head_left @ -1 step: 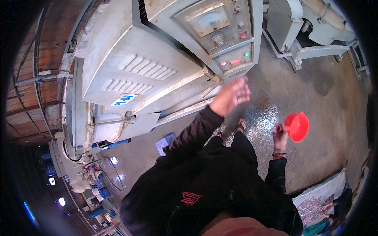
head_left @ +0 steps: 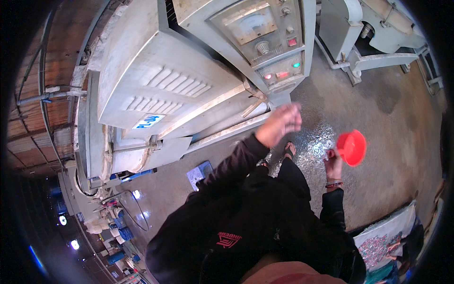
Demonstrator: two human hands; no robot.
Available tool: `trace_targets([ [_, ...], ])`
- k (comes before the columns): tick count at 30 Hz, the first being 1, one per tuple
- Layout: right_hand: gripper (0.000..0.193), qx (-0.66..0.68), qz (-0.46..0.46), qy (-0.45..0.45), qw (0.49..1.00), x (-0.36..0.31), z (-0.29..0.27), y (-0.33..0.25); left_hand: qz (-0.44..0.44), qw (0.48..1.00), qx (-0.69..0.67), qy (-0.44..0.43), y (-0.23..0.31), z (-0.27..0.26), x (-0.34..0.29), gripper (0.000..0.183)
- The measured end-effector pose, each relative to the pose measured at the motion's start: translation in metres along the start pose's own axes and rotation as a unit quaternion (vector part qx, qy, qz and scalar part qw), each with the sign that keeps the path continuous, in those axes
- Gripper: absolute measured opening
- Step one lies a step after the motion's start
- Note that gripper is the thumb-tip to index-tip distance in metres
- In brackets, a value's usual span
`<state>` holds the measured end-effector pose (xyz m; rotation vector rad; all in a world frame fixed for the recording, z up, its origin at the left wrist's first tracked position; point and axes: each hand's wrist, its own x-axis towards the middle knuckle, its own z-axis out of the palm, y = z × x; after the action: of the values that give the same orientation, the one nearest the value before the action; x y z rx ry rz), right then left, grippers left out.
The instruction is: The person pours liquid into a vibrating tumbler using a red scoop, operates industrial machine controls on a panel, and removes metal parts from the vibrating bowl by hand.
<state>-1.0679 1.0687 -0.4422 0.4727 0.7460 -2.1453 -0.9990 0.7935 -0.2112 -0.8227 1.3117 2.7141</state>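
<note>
Below the machine's control panel (head_left: 265,42), my left hand (head_left: 280,124) hangs open and empty. My right hand (head_left: 334,163) grips the red scoop (head_left: 352,147) by its handle; whether it is filled, I cannot tell.

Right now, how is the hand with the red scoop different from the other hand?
The right hand is closed around the handle of the red scoop; the left hand holds nothing and is blurred. The left hand is raised near the grey machine's control panel; the right hand sits lower, over the wet floor. Both come out of black sleeves.
</note>
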Motion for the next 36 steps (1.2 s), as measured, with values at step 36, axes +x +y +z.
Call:
trace_targets([
  [36,0.066,0.020,-0.105,0.039,0.994,0.141,0.259,0.066,0.327,0.384,-0.660,0.557,-0.346,-0.271,-0.488,0.037],
])
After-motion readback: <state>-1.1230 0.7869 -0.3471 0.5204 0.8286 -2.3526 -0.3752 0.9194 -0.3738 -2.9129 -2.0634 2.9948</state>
